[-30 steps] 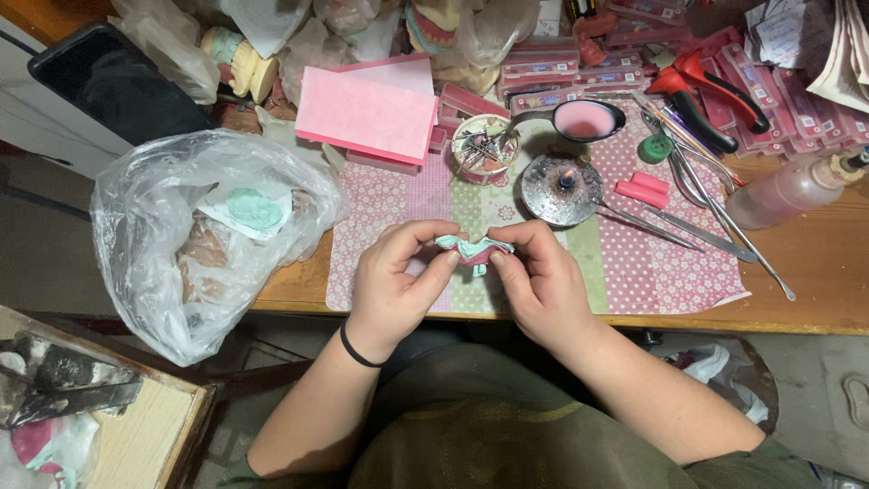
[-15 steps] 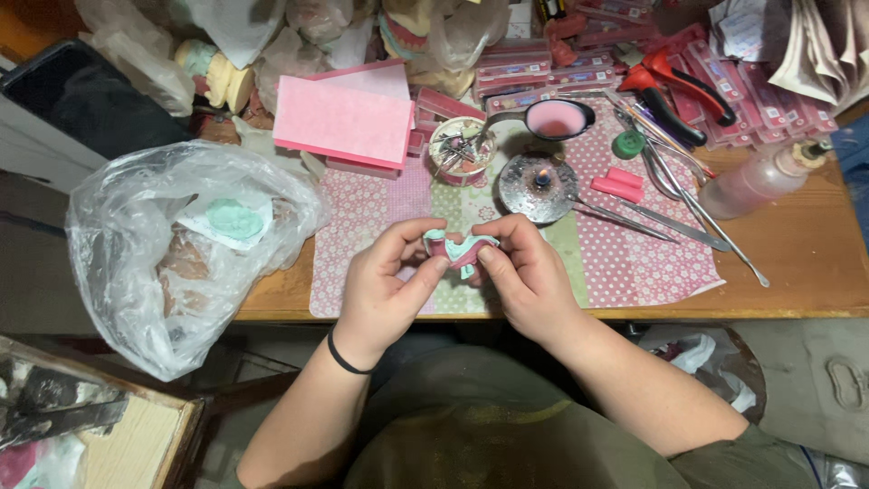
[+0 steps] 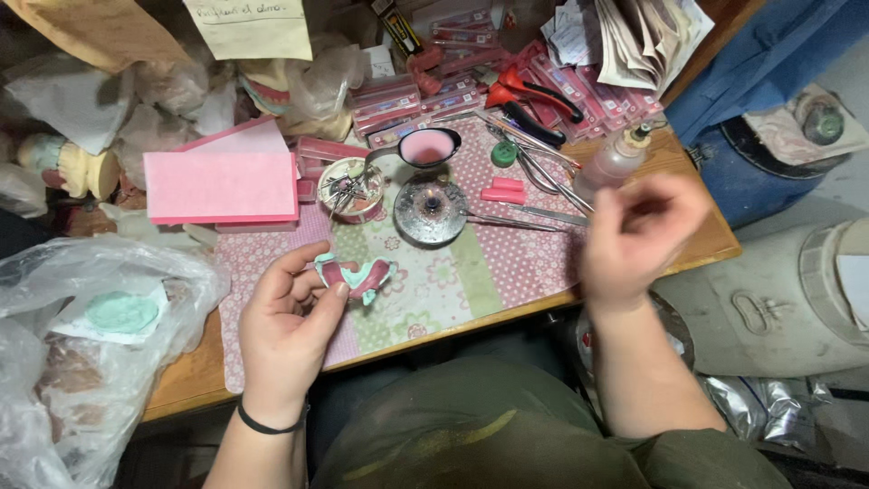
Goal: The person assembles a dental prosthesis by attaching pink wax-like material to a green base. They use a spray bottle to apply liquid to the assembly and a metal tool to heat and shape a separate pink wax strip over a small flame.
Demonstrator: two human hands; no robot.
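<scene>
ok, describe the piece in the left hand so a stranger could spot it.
On the patterned mat at the wooden table's front edge, the left hand pinches a small horseshoe-shaped dental cast. It is mint green with pink wax on top, unlike the flat pink slab and metal tools behind.

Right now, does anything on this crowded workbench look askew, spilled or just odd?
Nothing looks spilled or broken. One oddity: the clear crinkled plastic bag bulges past the wooden table's left edge, a mint-green disc inside. The left hand holds the pink and mint-green dental cast; the right hand is blurred.
</scene>
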